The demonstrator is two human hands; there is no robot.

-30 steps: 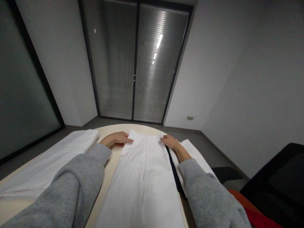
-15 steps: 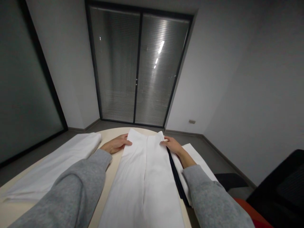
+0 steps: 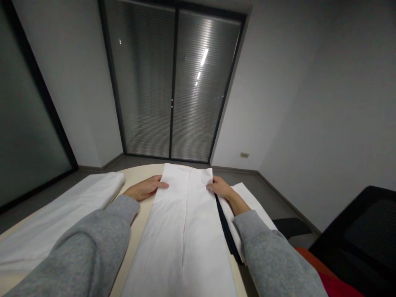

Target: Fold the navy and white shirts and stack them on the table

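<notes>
A long white cloth garment [image 3: 185, 222] stretches away from me over the table, with a line down its middle that opens into a narrow slit lower down. My left hand [image 3: 147, 187] pinches its far left edge, thumb on top and fingers underneath. On the opposite edge, my right hand [image 3: 221, 187] grips the cloth in the same way, its fingers partly hidden. The far end between my hands is fairly straight and flat. Which kind of garment it is I cannot tell.
A folded white cloth [image 3: 71, 206] lies left on the pale round table [image 3: 136, 171]. To the right are another white cloth [image 3: 252, 202] and a dark cloth [image 3: 225, 227], partly under my forearm. A black chair [image 3: 365, 231] with red and orange fabric [image 3: 321, 264] stands at right.
The far end of the white garment has gone from dipping between raised corners to lying straighter and flatter. Both hands keep their hold. The view has shifted slightly.
</notes>
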